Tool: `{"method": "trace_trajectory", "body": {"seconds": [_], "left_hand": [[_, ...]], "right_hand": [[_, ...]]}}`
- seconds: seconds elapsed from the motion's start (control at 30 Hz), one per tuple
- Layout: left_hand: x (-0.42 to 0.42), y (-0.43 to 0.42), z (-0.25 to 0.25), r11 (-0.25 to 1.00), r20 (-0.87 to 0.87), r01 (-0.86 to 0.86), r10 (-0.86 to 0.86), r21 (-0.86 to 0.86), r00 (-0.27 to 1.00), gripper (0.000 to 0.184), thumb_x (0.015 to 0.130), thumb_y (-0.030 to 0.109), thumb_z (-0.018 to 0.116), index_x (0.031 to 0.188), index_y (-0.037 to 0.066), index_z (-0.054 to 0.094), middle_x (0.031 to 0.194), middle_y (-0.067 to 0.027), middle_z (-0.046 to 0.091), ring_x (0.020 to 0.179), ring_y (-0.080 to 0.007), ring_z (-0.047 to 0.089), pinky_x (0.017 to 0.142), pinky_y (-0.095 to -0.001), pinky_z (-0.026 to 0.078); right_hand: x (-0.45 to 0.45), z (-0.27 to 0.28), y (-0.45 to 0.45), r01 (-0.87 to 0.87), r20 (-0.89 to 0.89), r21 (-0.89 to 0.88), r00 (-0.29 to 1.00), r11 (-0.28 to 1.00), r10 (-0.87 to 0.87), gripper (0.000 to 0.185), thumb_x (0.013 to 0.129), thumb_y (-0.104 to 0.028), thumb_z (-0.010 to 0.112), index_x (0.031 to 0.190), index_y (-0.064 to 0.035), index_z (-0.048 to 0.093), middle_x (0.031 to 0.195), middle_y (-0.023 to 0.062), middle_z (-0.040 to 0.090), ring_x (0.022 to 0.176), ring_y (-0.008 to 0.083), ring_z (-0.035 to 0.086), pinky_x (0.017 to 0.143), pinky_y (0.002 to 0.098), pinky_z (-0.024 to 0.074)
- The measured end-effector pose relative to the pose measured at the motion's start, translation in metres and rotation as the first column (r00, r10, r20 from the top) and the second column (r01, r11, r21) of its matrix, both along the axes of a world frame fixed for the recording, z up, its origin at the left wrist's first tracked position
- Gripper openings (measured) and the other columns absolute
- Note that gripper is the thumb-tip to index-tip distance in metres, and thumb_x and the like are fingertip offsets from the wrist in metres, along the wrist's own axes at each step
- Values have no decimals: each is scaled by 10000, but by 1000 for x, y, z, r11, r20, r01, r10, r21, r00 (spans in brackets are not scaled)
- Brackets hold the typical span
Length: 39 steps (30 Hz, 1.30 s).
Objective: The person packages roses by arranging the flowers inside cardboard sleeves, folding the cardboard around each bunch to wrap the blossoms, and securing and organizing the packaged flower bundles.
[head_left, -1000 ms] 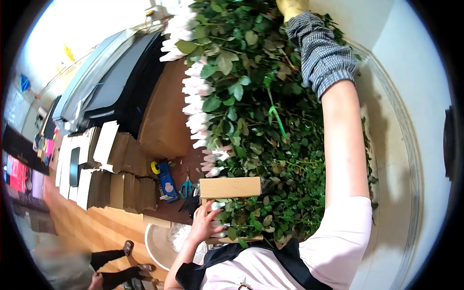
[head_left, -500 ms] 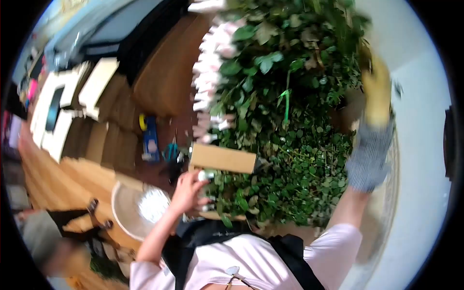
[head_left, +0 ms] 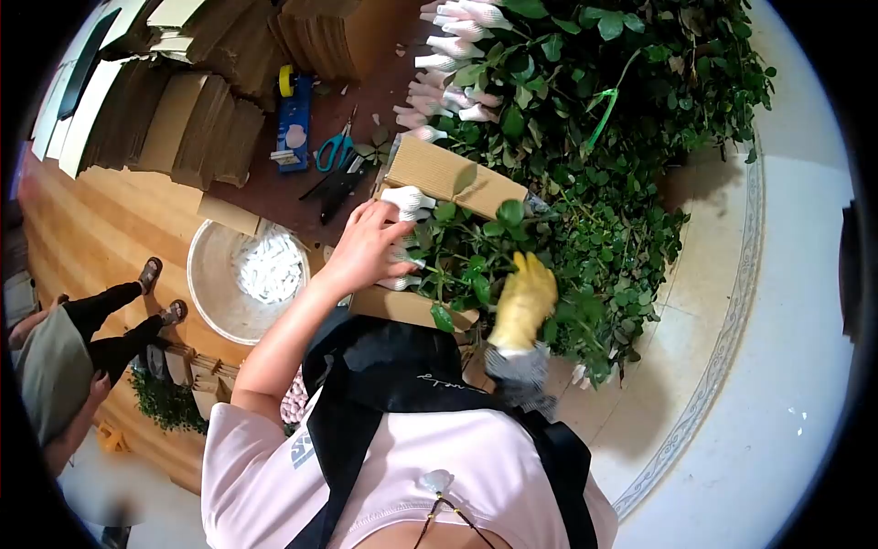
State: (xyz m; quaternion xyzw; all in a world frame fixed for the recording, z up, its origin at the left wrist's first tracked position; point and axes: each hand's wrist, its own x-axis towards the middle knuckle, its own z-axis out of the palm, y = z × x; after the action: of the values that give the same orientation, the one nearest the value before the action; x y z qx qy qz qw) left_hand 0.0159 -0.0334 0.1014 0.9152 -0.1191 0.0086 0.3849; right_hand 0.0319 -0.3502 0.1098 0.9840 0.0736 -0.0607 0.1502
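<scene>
My bare left hand point(head_left: 369, 249) is curled around rose heads in white foam netting point(head_left: 409, 201) at the left end of a bunch. Leafy green stems point(head_left: 457, 265) run right from those heads, between two strips of corrugated cardboard: an upper piece point(head_left: 448, 178) and a lower piece point(head_left: 412, 308). My right hand point(head_left: 526, 295), in a yellow-palmed glove with a grey knit cuff, lies over the leaves near the stems' right part. Its fingers are stretched forward and slightly bent, with nothing visibly held.
A large heap of netted roses point(head_left: 457, 46) with leaves lies beyond. On the dark table are scissors point(head_left: 335, 148), a black stapler point(head_left: 344, 188) and a blue tape dispenser point(head_left: 293, 123). Cardboard stacks point(head_left: 197, 128) stand left; a bin point(head_left: 203, 274) holds white netting. A co-worker point(head_left: 69, 357) stands at left.
My gloved right hand has come down and left from the heap's far right edge to the bunch near me. My left hand stays at the netted heads. The view has shifted.
</scene>
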Motion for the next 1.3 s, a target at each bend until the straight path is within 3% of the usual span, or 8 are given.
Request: {"method": "trace_trajectory", "body": {"seconds": [0.03, 0.13, 0.33, 0.57, 0.83, 0.97, 1.03, 1.3], "left_hand": [[-2, 0, -1, 1000, 23, -4, 4, -18, 1000, 586, 680, 336, 857, 1189, 121, 663, 1283, -135, 527, 1266, -328, 484, 1147, -481, 295], [-8, 12, 3, 997, 6, 0, 1, -81, 1000, 610, 720, 309, 840, 1255, 120, 619, 1363, -157, 493, 1298, -363, 461, 1122, -486, 332], [-45, 39, 14, 936, -298, -290, 224, -198, 928, 208, 898, 252, 712, 939, 49, 711, 912, -104, 626, 917, -305, 548, 817, -424, 448], [-39, 7, 17, 995, -152, -101, 104, 23, 983, 234, 813, 259, 777, 765, 57, 668, 809, -97, 581, 820, -304, 531, 743, -417, 455], [-42, 22, 2, 939, -296, -151, 56, -309, 954, 197, 920, 122, 638, 790, -22, 602, 794, -129, 558, 796, -305, 532, 725, -384, 437], [-51, 61, 10, 487, -473, -709, 531, -509, 704, 95, 915, 23, 587, 850, -21, 642, 873, -83, 588, 863, -173, 553, 796, -296, 442], [-34, 68, 35, 668, -118, -569, 594, -480, 796, 112, 929, -6, 549, 838, -12, 613, 855, -53, 584, 841, -133, 553, 731, -269, 447], [-16, 9, 14, 989, -110, -140, 144, 44, 983, 266, 787, 248, 789, 845, 77, 594, 773, -91, 613, 699, -306, 644, 619, -401, 522]], "right_hand": [[-6, -48, -14, 24, -230, -274, 969, 961, -90, 454, 1034, -148, 323, 1468, -138, 454, 1543, 92, 433, 1469, 195, 321, 1227, 363, 236], [-15, -92, -41, 90, 54, 640, 985, 763, -162, 478, 998, -120, 420, 1475, -107, 452, 1501, 97, 487, 1427, 253, 396, 1220, 432, 258], [15, 108, 58, -288, 170, 639, 957, 713, 233, 592, 813, 74, 594, 1384, -75, 533, 1385, 173, 569, 1302, 358, 533, 1136, 470, 413], [23, 34, 130, -490, -605, 242, 599, 838, 525, 205, 881, -272, 656, 749, -146, 749, 712, 65, 715, 698, 246, 704, 600, 380, 523], [25, 24, 127, -466, -552, 342, 603, 816, 576, 215, 844, -327, 710, 793, -118, 708, 676, 82, 670, 665, 284, 672, 611, 420, 518], [25, 31, 108, -376, -360, 603, 659, 704, 661, 196, 831, -297, 737, 843, -104, 705, 706, 93, 674, 695, 298, 671, 636, 433, 513], [32, 68, 113, -250, -302, 701, 744, 668, 596, 191, 851, -284, 731, 884, -98, 704, 674, 93, 654, 638, 290, 644, 610, 427, 498], [39, 19, 120, -414, -413, 346, 739, 842, 533, 190, 885, -305, 660, 830, -128, 704, 725, 61, 715, 722, 240, 706, 677, 373, 545]]}}
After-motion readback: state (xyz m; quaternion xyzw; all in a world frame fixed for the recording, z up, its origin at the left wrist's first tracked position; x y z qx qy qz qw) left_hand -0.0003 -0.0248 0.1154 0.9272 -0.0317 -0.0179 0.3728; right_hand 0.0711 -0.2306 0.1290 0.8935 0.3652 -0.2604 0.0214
